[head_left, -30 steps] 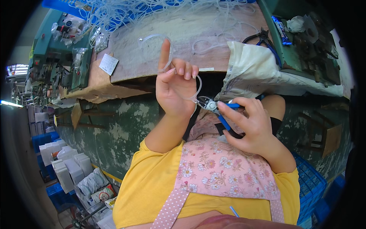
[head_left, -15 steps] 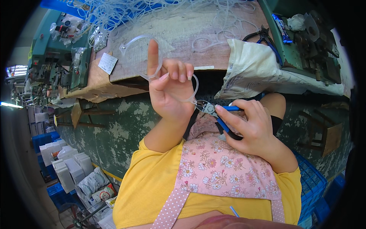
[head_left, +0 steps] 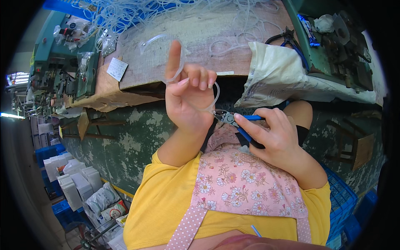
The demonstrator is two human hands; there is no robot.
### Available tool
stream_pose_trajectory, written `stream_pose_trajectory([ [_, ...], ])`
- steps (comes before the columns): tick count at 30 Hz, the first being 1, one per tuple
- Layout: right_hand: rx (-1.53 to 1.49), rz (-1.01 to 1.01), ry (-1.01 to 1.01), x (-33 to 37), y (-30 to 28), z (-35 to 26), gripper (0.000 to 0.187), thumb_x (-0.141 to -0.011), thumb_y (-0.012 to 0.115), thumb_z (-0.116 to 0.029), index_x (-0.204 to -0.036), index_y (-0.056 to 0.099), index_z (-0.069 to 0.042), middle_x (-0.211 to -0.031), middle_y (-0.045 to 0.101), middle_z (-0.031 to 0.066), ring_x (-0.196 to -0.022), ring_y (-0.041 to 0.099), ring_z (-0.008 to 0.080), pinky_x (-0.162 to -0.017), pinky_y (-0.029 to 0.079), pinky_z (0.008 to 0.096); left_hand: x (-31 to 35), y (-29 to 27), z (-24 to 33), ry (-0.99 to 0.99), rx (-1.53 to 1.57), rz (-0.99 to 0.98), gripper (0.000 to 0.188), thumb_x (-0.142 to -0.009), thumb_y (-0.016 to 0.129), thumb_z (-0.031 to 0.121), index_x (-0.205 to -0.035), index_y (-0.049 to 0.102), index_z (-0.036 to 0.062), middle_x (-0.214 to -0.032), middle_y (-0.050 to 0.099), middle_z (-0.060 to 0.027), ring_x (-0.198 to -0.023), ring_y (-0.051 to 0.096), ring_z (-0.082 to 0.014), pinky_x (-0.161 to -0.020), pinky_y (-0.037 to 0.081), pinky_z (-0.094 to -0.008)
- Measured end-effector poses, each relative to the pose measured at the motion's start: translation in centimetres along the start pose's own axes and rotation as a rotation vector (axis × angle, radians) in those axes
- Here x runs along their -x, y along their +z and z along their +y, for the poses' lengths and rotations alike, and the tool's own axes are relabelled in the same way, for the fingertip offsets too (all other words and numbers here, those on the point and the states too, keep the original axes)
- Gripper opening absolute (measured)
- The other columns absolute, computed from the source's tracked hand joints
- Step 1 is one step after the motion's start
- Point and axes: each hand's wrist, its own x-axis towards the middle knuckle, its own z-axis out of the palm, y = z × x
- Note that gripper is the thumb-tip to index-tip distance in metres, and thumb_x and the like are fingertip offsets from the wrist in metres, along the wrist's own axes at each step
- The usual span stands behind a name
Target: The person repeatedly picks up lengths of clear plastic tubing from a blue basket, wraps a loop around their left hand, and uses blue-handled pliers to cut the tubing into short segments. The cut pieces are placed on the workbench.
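Gripping blue-handled pliers (head_left: pixel 228 118), right hand (head_left: pixel 277 133) wrapped around the handles, which are spread apart. Plier nose at the lower end of clear tubing (head_left: pixel 218 93), by the left palm; too small to tell whether the jaws are clamped on it. Left hand (head_left: pixel 189 96) holding the tubing, fingers curled, index finger pointing up; tubing arcs past that finger in a loop, its free end out over the surface (head_left: pixel 200 50).

On the surface: heap of clear tubing loops (head_left: pixel 175 12) at the far side, partly over something blue; paper slip (head_left: pixel 117 69) left, near the edge; white sack (head_left: pixel 273 66) draped over the right front edge, second pliers (head_left: pixel 287 40) just beside it. Blue wrapper (head_left: pixel 307 30) on the right green machine (head_left: pixel 341 75); another green machine (head_left: pixel 48 62) at left.

Closer to the body: floral pink apron (head_left: pixel 237 183) over yellow shirt (head_left: pixel 162 200). Blue crate (head_left: pixel 341 198) lower right, white boxes (head_left: pixel 70 191) lower left.
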Motion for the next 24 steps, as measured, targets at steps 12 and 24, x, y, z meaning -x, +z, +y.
stream_pose_trajectory([
  [12, -0.241, -0.038, 0.080, 0.7, 0.5, 1.8, 0.070, -0.065, 0.074, -0.004, -0.131, 0.061, -0.021, -0.102, 0.052, 0.0099, -0.082, 0.054, 0.0266, -0.072, 0.049, 0.0334, -1.5, -0.7, -0.6, -0.591, 0.296, -0.041, 0.060, -0.084, 0.041, 0.011, -0.143, 0.041, 0.0021, -0.072, 0.043, -0.0026, -0.067, 0.041, -0.0145, -0.071, 0.038, -0.0324],
  [24, -0.039, -0.008, -0.014, 1.0, -0.3, 1.1, 0.070, -0.063, 0.075, -0.013, -0.131, 0.059, -0.019, -0.108, 0.052, 0.0117, -0.091, 0.052, 0.0293, -0.080, 0.041, 0.0405, -0.7, -2.2, 0.2, -0.612, -0.426, -0.143, 0.055, -0.092, 0.049, 0.018, -0.142, 0.040, -0.0022, -0.084, 0.049, -0.0055, -0.079, 0.048, -0.0162, -0.082, 0.043, -0.0333],
])
